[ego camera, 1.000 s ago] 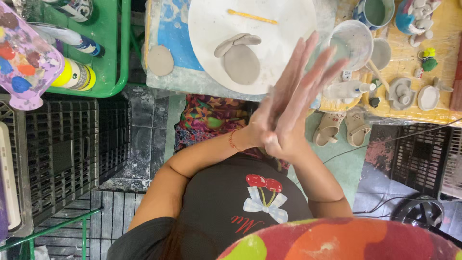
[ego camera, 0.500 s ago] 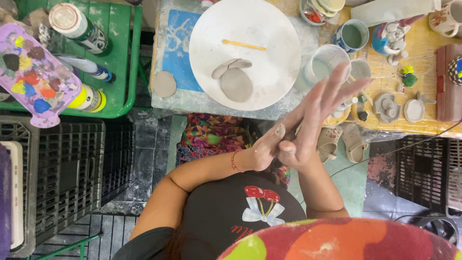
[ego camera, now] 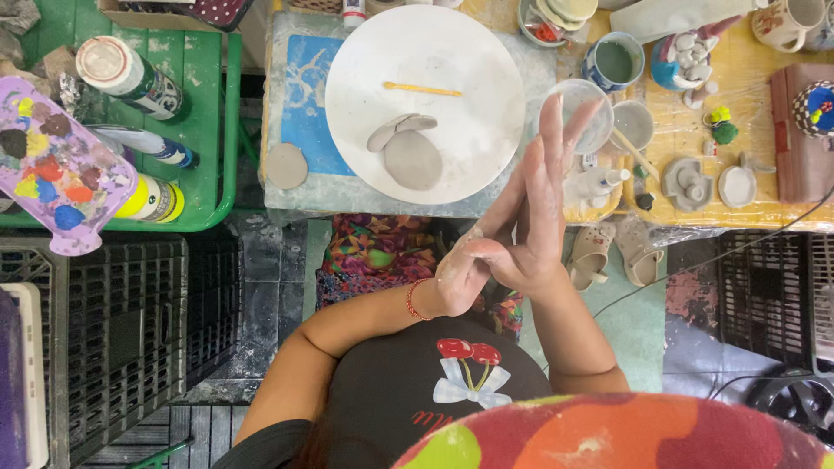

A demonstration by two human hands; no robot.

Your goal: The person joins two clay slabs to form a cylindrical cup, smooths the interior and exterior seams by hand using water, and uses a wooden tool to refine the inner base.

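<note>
My left hand (ego camera: 459, 271), with a red bracelet at the wrist and clay dust on the skin, presses flat against my right hand (ego camera: 546, 201) above my lap. The right hand's fingers point up and spread in front of a clear plastic cup (ego camera: 580, 97). Whether anything lies between the palms is hidden. Beyond the hands a round white board (ego camera: 452, 52) carries flat grey clay pieces (ego camera: 412, 158) and a thin yellow tool (ego camera: 423, 89). A small clay disc (ego camera: 287, 165) lies left of the board.
A green tray (ego camera: 204, 130) on the left holds paint bottles (ego camera: 130, 80), with a purple palette (ego camera: 56, 174) beside it. Black crates (ego camera: 95, 347) stand lower left. A yellow-covered table (ego camera: 764, 130) at right holds cups, a mug of grey water (ego camera: 615, 62) and small clay shapes.
The palms have slid against each other: my left hand has dropped toward the heel of the right, and the right hand's fingers now stand more upright. The view has shifted slightly.
</note>
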